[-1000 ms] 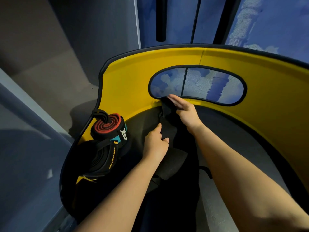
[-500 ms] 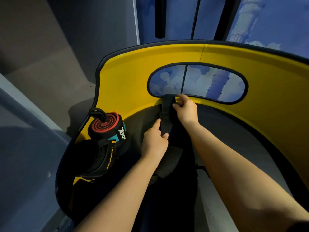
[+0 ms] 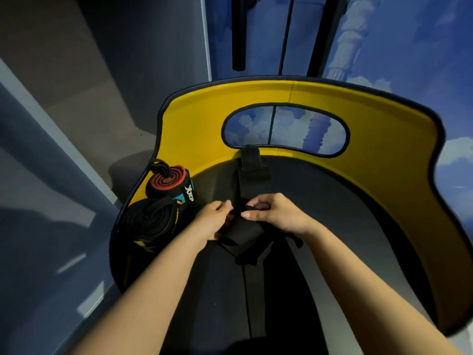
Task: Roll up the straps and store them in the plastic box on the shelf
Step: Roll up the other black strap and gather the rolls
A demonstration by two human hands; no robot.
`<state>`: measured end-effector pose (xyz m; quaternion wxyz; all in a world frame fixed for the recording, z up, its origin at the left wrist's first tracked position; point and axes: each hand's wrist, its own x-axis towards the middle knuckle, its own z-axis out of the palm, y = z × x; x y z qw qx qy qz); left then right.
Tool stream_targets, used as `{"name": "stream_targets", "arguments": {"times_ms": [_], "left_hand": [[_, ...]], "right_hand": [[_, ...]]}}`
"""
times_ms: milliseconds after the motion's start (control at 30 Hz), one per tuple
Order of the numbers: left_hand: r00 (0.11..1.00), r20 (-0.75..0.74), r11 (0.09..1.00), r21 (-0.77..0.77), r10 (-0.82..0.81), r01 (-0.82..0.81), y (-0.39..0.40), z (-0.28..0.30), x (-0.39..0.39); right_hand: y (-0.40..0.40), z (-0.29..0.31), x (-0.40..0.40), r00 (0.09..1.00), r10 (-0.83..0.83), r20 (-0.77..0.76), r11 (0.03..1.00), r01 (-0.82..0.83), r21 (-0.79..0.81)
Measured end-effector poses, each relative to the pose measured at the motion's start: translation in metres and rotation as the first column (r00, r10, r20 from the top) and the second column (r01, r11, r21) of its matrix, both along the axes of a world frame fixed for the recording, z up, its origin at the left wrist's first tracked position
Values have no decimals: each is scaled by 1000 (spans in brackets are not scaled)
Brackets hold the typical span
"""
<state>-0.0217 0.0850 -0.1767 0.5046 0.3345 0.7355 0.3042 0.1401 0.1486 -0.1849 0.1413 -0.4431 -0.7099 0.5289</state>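
A black strap [image 3: 252, 172] lies stretched out on the dark seat of a yellow chair [image 3: 204, 119], its far end reaching the yellow backrest. Both hands pinch its near, partly folded end. My left hand [image 3: 213, 219] grips it from the left and my right hand [image 3: 273, 212] from the right, fingertips almost meeting over the strap. At the seat's left edge stands a rolled red-and-black strap [image 3: 170, 183] with a teal label. In front of that roll lies a coiled black strap [image 3: 149, 221] with yellow lettering. No plastic box or shelf is in view.
The chair's curved yellow backrest has an oval cut-out [image 3: 285, 130] and wraps round the far and right sides. A grey wall and floor [image 3: 64, 98] lie to the left. Behind the chair is a blue patterned wall with dark vertical bars [image 3: 238, 34].
Both hands have drawn back from the strap's far end near the backrest to its near end. The strap now lies laid out straight along the seat.
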Motion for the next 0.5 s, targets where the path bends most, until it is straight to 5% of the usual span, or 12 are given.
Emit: {"name": "stream_targets", "arguments": {"times_ms": [67, 167, 333, 500], "left_hand": [[983, 180, 996, -75, -33, 48, -20, 8, -7], [956, 256, 982, -83, -141, 168, -46, 9, -13], [990, 140, 998, -59, -16, 24, -44, 13, 2], [982, -1, 952, 248, 189, -182, -28, 25, 7]], "right_hand": [[-2, -2, -1, 987, -109, -120, 990, 96, -106], [-4, -2, -1, 937, -232, -260, 953, 166, -253], [-10, 7, 1, 897, -291, -333, 941, 206, -269], [-13, 6, 16, 890, -285, -356, 944, 198, -262]]}}
